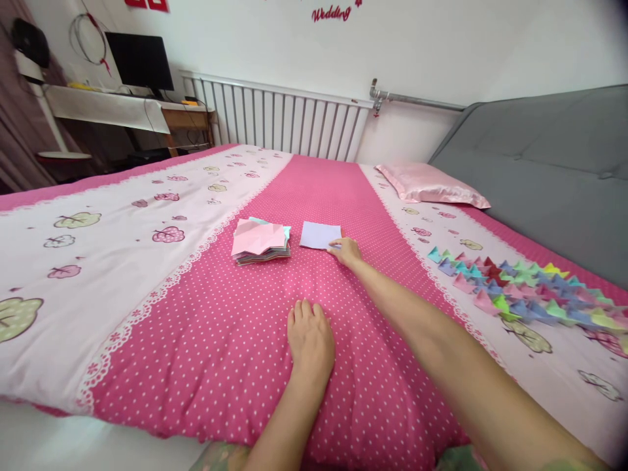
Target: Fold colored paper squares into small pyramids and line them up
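A flat lavender square of paper [320, 235] lies on the dotted pink bedspread; whether it is one sheet or a pile I cannot tell. At its near right corner, my right hand [347, 251] pinches the paper between thumb and fingers. My left hand [311, 337] rests palm down on the bedspread nearer to me, fingers stretched out and holding nothing. Left of the lavender paper sits an uneven pile of creased papers [260, 241], with a pink sheet on top and other colours showing at the edges.
Rows of small folded paper shapes [524, 288] in many colours stand on the bed at the right. Behind them are a pink satin pillow [432, 183] and a grey headboard [544, 144]. A white radiator [279, 118] and a desk with a monitor [140, 62] stand beyond the bed.
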Demonstrator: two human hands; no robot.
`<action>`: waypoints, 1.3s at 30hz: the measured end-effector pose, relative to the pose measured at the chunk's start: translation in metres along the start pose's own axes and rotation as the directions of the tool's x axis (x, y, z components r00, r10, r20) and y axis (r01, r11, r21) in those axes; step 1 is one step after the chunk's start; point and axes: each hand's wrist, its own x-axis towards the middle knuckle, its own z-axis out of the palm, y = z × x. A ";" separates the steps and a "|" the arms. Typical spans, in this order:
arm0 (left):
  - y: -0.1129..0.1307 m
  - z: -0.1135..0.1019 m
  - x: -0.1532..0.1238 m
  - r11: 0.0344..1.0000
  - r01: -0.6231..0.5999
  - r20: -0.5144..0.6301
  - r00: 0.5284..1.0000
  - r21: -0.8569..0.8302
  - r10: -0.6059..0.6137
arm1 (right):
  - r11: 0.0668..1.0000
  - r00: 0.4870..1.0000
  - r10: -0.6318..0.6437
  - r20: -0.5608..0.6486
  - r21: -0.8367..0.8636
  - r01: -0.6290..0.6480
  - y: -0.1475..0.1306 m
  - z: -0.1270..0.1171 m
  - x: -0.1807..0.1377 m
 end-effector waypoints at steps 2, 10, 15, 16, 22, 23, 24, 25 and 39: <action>0.000 0.000 0.000 1.000 0.000 -0.005 1.000 -0.003 0.000 | 1.000 1.000 0.017 0.005 0.011 -0.017 -0.001 -0.001 0.000; 0.000 0.001 0.000 1.000 0.008 0.000 1.000 -0.009 -0.008 | 0.997 0.998 0.061 0.028 0.052 -0.062 0.000 0.000 0.003; 0.000 0.002 0.000 1.000 0.007 -0.016 1.000 -0.008 -0.007 | 0.995 0.996 0.081 0.020 0.061 -0.082 0.000 0.001 0.004; -0.001 0.002 0.000 1.000 0.008 -0.017 1.000 -0.010 -0.008 | 0.995 0.997 0.081 0.016 0.060 -0.082 -0.001 0.002 0.003; -0.001 0.002 0.000 1.000 0.009 -0.004 1.000 -0.017 -0.009 | 0.997 0.998 0.060 -0.003 0.056 -0.060 -0.004 0.003 0.002; -0.001 0.002 0.000 1.000 0.008 -0.002 1.000 -0.016 -0.008 | 0.997 0.998 0.059 -0.003 0.057 -0.059 -0.005 0.003 0.002; -0.001 0.003 0.000 1.000 0.006 -0.003 1.000 -0.015 -0.006 | 0.997 0.998 0.059 -0.002 0.059 -0.059 -0.005 0.003 0.002; -0.001 0.003 0.000 1.000 0.004 -0.007 1.000 -0.015 -0.005 | 0.996 0.998 0.060 -0.001 0.060 -0.059 -0.005 0.003 0.002; -0.001 0.002 0.000 1.000 0.004 0.006 1.000 0.004 -0.004 | 0.995 0.997 0.072 0.010 0.068 -0.073 -0.007 0.001 0.001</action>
